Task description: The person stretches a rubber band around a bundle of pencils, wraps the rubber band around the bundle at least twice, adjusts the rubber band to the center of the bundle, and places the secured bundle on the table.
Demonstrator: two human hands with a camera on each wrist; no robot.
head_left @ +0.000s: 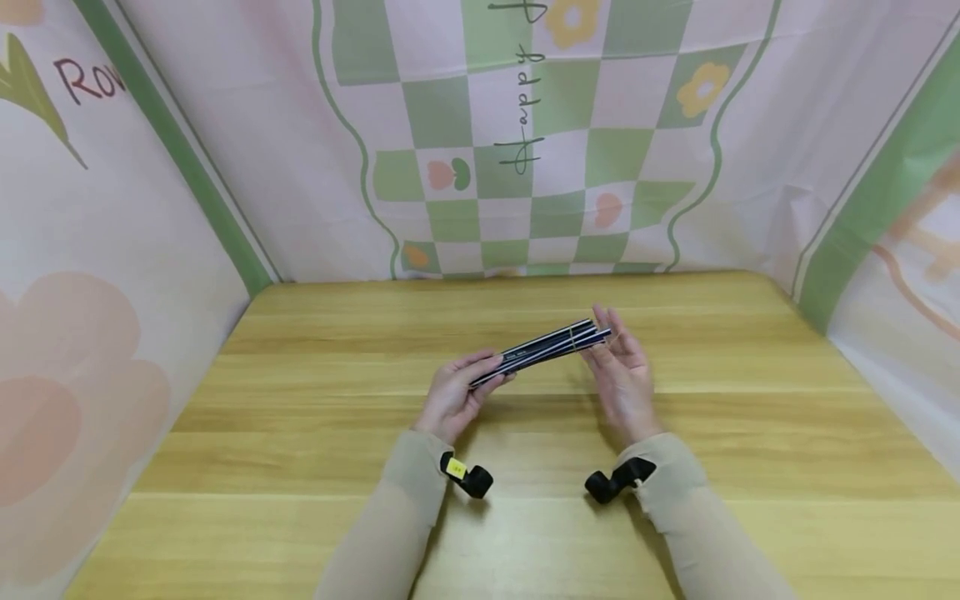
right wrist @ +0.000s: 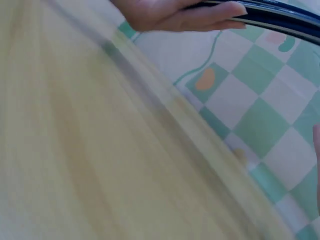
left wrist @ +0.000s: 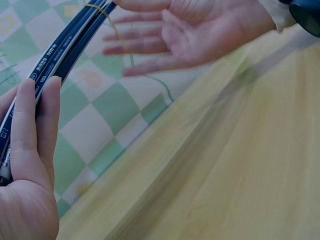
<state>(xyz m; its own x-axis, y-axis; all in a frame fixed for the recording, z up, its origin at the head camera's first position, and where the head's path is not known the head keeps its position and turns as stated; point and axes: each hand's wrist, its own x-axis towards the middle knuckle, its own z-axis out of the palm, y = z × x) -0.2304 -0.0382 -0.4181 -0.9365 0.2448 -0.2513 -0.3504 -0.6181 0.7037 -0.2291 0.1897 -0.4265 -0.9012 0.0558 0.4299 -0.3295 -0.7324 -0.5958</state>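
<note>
A bundle of dark pencils [head_left: 551, 344] with pale stripes and small print is held above the table, slanting up to the right. My left hand [head_left: 457, 392] grips its lower left end, thumb on top and fingers beneath. Around the upper end runs a thin yellowish rubber band [left wrist: 118, 34], part of it stretched out to the fingers of my right hand [head_left: 624, 379]. That hand's thumb touches the pencils' end, while its other fingers are straight and spread, plainly seen in the left wrist view. In the right wrist view, only part of the bundle [right wrist: 280, 15] shows.
Beneath the hands lies a wood-grain table [head_left: 337, 467]. A checkered green and white cloth [head_left: 502, 167] hangs along its far edge, and printed cloth [head_left: 97, 250] also encloses the sides. Each wrist carries a small black camera [head_left: 476, 481].
</note>
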